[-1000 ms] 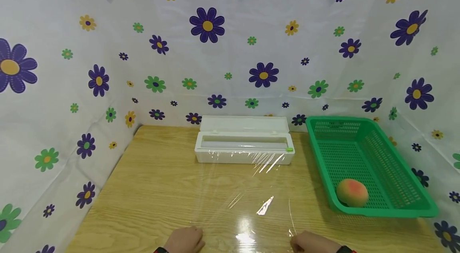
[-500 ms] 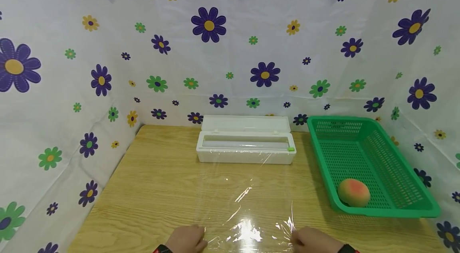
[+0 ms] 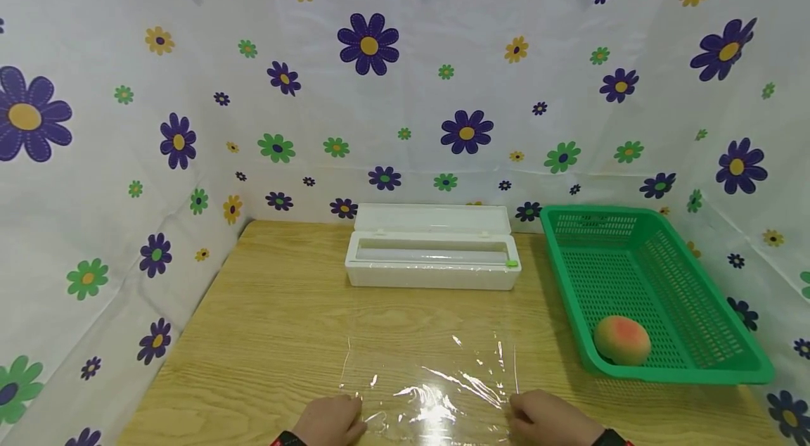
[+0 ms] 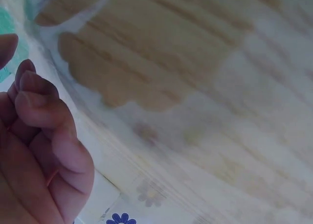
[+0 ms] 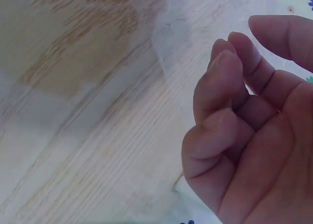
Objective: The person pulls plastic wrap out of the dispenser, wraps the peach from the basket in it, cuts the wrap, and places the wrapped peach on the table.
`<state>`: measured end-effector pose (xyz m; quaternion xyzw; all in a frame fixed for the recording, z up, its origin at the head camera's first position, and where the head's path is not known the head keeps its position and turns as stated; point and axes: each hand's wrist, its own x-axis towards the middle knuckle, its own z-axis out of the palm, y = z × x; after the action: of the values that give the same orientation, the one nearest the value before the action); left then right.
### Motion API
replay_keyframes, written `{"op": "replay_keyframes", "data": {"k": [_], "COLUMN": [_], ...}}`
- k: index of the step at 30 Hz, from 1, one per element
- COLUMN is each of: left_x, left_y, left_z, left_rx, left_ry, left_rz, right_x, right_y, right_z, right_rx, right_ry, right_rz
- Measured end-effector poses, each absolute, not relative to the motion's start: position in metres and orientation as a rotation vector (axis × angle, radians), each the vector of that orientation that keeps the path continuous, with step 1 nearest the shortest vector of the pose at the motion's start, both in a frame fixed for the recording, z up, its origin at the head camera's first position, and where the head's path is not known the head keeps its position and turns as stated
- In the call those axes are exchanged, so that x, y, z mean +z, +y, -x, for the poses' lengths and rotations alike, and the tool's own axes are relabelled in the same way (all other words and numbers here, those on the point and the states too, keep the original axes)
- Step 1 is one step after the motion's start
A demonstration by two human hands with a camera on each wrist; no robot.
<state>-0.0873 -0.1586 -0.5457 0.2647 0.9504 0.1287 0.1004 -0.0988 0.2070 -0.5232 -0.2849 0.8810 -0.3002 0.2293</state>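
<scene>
A sheet of clear cling film point(image 3: 436, 404) lies on the table in front of a white film dispenser point(image 3: 433, 277), wrinkled and shiny near its front. At the film's front left corner is my left hand point(image 3: 330, 421); its fingers curl loosely and the thumb stands apart from them in the left wrist view. My right hand point(image 3: 549, 419) is at the front right corner, with a gap between thumb and loosely curled fingers point(image 5: 215, 106) in the right wrist view. Neither hand visibly pinches the film. The dispenser's lid is raised, and a film roll point(image 3: 433, 255) shows inside.
A green plastic basket point(image 3: 569, 305) stands on the right with a peach point(image 3: 622, 340) in its near left corner. The wooden table point(image 3: 272, 319) ends at a flower-printed sheet point(image 3: 405, 94) behind and on both sides.
The film has sunk from a stretched position onto the table, and its shine near the dispenser has faded. The right hand has shifted slightly up, while the left hand stays nearly in place.
</scene>
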Motion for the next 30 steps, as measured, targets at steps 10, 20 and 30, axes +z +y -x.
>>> {"op": "replay_keyframes", "data": {"k": [10, 20, 30], "left_x": [-0.546, -0.536, -0.53], "left_y": [-0.153, -0.144, -0.138], "left_z": [0.09, 0.098, 0.099], "left_rx": [0.376, 0.412, 0.4], "left_ry": [2.958, 3.074, 3.055], "left_rz": [-0.831, -0.809, -0.816], "right_x": [-0.508, -0.458, -0.431], "right_y": [0.205, 0.218, 0.254], "right_z": [0.103, 0.114, 0.127], "right_rx": [-0.794, -0.84, -0.762], "right_ry": [2.616, 2.795, 2.932], "right_rz": [0.937, 0.826, 0.519]}}
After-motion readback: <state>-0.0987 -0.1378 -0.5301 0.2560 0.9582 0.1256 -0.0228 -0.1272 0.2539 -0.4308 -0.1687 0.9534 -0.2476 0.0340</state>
